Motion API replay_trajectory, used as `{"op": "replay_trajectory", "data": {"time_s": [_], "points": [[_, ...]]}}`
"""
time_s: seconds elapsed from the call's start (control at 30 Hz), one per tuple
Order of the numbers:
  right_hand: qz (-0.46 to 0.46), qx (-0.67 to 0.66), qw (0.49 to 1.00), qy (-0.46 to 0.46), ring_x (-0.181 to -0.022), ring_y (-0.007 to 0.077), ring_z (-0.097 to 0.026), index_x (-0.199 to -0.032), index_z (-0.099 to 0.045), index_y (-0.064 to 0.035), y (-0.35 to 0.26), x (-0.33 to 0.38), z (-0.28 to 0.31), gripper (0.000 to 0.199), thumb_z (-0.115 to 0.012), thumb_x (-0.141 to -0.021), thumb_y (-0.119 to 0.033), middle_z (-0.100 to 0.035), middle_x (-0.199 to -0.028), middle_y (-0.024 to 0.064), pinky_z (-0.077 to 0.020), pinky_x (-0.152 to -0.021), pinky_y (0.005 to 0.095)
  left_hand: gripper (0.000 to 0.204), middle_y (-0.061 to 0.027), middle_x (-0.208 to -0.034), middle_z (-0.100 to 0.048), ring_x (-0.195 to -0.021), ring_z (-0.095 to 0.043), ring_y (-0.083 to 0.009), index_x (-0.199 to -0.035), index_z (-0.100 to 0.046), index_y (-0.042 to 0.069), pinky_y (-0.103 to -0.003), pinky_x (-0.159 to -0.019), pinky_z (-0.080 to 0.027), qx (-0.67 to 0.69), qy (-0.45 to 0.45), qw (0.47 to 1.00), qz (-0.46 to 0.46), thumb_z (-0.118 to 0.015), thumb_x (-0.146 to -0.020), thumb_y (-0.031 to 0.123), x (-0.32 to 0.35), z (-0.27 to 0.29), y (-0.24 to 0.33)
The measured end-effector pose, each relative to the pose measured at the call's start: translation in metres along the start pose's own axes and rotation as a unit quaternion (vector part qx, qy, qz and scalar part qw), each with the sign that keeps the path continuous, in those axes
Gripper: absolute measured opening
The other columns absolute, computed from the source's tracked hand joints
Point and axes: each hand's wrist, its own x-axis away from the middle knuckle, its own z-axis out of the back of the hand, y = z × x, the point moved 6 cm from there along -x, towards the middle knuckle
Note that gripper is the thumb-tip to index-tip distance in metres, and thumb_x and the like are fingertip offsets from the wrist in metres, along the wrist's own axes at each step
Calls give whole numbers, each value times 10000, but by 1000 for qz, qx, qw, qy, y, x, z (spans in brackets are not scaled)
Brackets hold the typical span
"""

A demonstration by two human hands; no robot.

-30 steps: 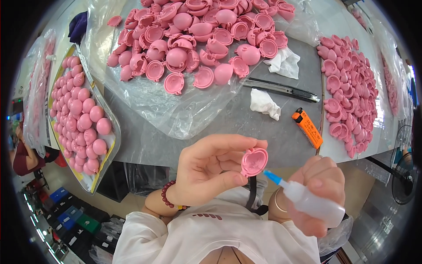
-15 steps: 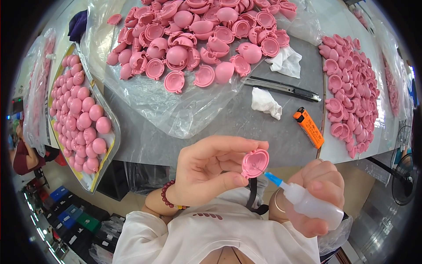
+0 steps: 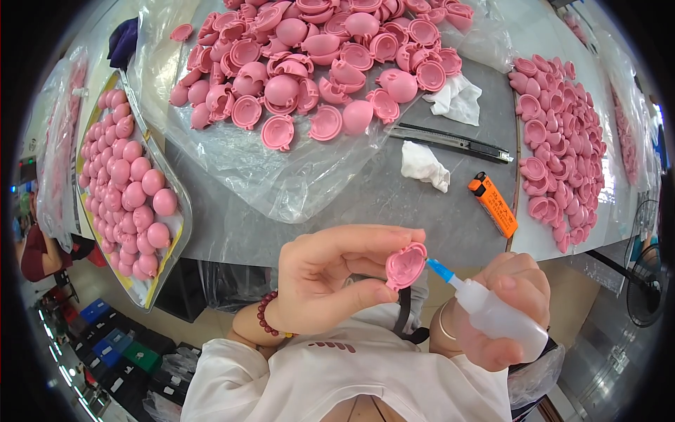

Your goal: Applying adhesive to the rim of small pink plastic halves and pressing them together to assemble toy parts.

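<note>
Between the thumb and fingers of my left hand is a small pink plastic half-shell, its hollow side facing right and toward me. My right hand is wrapped round a translucent white squeeze bottle with a blue dispensing tip. That tip points up and left, at the right rim of the half-shell; whether it touches I cannot tell. Beyond my hands, a large heap of pink half-shells lies on a clear plastic bag.
A tray of closed pink balls stands at the left. More pink pieces are piled at the right. On the grey table lie an orange lighter, a black utility knife and two crumpled white tissues.
My left hand has turned the half-shell a little, so its opening looks narrower and faces more to the right. The bottle's blue tip has shifted slightly up and along the rim.
</note>
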Motion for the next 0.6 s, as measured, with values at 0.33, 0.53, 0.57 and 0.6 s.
{"op": "replay_trajectory", "data": {"time_s": [0.33, 0.53, 0.57, 0.6], "points": [[-28, -16, 997, -64, -488, 120, -344, -875, -517, 92, -3, 0, -3, 553, -393, -815, -443, -408, -602, 68, -202, -379, 240, 419, -296, -1074, -460, -892, -560, -252, -1018, -408, -32, -331, -760, -471, -96, 9, 991, -93, -651, -678, 3, 1, 7, 6], [-99, 163, 961, 202, -804, 252, -529, -1002, -455, 72, 22, -15, 24, 357, -463, -803, -224, -517, -916, 194, -437, -652, 247, 445, -243, -1152, -427, -1018, -494, -234, -1152, -341, -30, -352, -814, -455, 218, -36, 974, 59, -539, -753, -21, -1, -1, -7], [-133, 124, 962, 201, -733, 209, -537, -994, -457, 59, 37, -25, 24, 316, -518, -769, -154, -544, -867, 162, -438, -616, 236, 447, -250, -1138, -436, -921, -540, -254, -1136, -349, -1, -341, -750, -478, 253, -11, 962, 104, -568, -748, 29, -1, -1, -12], [-166, 87, 962, 201, -662, 167, -546, -986, -459, 47, 52, -34, 26, 305, -574, -736, -84, -570, -819, 129, -438, -581, 225, 451, -257, -1123, -445, -824, -587, -274, -1120, -356, 28, -330, -686, -502, 287, 12, 946, 149, -597, -742, 80, 0, -1, -16]]}}
